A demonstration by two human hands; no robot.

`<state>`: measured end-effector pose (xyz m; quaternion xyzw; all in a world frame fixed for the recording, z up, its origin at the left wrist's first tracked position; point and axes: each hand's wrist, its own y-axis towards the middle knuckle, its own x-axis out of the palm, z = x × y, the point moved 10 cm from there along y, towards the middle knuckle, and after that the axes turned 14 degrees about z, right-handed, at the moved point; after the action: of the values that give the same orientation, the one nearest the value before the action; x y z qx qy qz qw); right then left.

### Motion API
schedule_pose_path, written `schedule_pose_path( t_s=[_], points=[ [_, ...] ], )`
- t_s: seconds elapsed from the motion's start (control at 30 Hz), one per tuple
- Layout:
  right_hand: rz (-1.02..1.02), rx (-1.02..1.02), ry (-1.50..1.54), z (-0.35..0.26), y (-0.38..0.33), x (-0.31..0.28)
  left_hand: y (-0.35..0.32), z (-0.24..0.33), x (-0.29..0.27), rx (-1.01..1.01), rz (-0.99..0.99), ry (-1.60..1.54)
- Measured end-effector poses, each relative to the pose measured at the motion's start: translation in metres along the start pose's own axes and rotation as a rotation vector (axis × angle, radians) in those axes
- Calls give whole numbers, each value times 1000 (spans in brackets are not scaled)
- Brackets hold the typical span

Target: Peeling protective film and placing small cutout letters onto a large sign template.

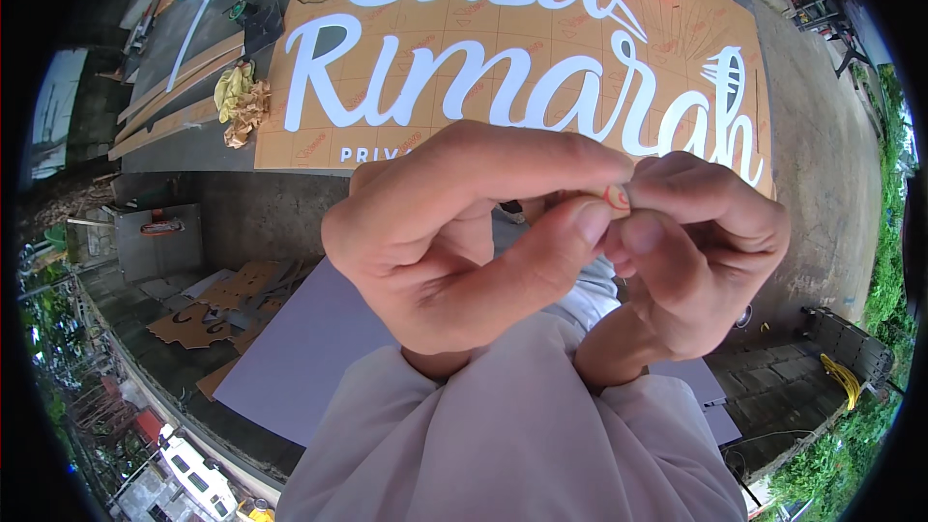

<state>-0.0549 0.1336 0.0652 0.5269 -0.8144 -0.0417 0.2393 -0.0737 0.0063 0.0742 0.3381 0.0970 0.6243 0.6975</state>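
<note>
Open air around raised hands; signboard (503, 68) well below, apart.

Soft even daylight, faint shadows, no glare, close hands slightly blurred, strong fisheye bending, black corners.

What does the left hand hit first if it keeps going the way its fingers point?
The left hand points toward the right hand. It meets the small tan piece pinched between them, then the right fingers, already touching.
</note>
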Motion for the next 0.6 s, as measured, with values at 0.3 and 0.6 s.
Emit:
schedule_pose_path(
  t_s=[0.3, 0.6],
  points=[
    [-17, 2, -33, 2, 0, 0, 0, 1, -2, 15, 19, -66],
    [50, 8, -96, 2, -2, -6, -2, 1, 3, 40, -67, 66]
  ],
)
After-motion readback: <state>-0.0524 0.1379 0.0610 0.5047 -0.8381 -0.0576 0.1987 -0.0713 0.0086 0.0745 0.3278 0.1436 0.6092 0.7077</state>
